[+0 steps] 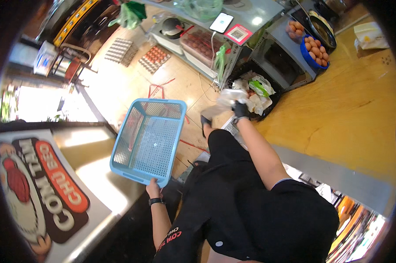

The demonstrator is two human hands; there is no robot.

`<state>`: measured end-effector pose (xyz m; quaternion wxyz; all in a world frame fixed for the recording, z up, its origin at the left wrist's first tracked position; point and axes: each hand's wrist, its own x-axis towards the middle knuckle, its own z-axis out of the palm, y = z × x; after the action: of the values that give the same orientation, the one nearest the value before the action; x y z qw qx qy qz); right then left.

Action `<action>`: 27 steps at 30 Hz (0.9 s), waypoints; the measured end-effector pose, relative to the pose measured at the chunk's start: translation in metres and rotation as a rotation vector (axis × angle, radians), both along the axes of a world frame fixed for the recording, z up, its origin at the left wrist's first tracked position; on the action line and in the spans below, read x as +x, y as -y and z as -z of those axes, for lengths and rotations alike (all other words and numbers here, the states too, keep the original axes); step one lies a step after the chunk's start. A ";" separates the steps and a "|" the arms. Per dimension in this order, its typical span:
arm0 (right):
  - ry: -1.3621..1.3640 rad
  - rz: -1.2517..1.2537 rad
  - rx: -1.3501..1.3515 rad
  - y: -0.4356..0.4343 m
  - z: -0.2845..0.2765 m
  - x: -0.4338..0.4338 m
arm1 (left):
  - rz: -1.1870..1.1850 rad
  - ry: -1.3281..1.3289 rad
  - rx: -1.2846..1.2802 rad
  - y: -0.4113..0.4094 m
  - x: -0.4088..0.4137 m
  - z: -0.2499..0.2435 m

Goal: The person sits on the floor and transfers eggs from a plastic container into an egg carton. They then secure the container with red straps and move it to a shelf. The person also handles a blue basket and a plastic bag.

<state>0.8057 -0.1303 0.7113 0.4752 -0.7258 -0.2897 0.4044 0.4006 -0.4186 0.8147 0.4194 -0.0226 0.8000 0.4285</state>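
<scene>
My bare left hand (154, 188) grips the near rim of a light blue plastic basket (155, 144), which has perforated walls and nothing seen inside. My right hand (240, 110), in a black glove, is shut on a crumpled clear plastic bag (229, 98), blurred by motion. This bag is beside a black trash bin (272, 107) filled with plastic bags and other waste.
Egg trays (154, 58) and stacked grey trays (120, 50) stand on the tiled floor with red ribbon (157, 87). A blue basket of eggs (315, 52) and a frying pan (322, 32) are by the yellow tabletop (333, 111). A phone (221, 22) lies on the metal shelf.
</scene>
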 end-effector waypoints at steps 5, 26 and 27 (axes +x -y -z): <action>-0.025 0.413 -0.427 -0.042 0.183 0.145 | -0.007 0.236 0.010 -0.088 -0.065 0.022; 0.357 -0.730 -0.877 -0.058 0.153 0.125 | -0.368 0.265 0.102 -0.396 -0.211 0.108; 0.303 -0.782 -0.935 -0.053 0.143 0.105 | -0.388 0.285 0.058 -0.402 -0.226 0.120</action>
<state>0.9103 -0.0777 0.5680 -0.1218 -0.7466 -0.3904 0.5247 0.1743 -0.0165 0.6943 0.4385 -0.2242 0.7007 0.5162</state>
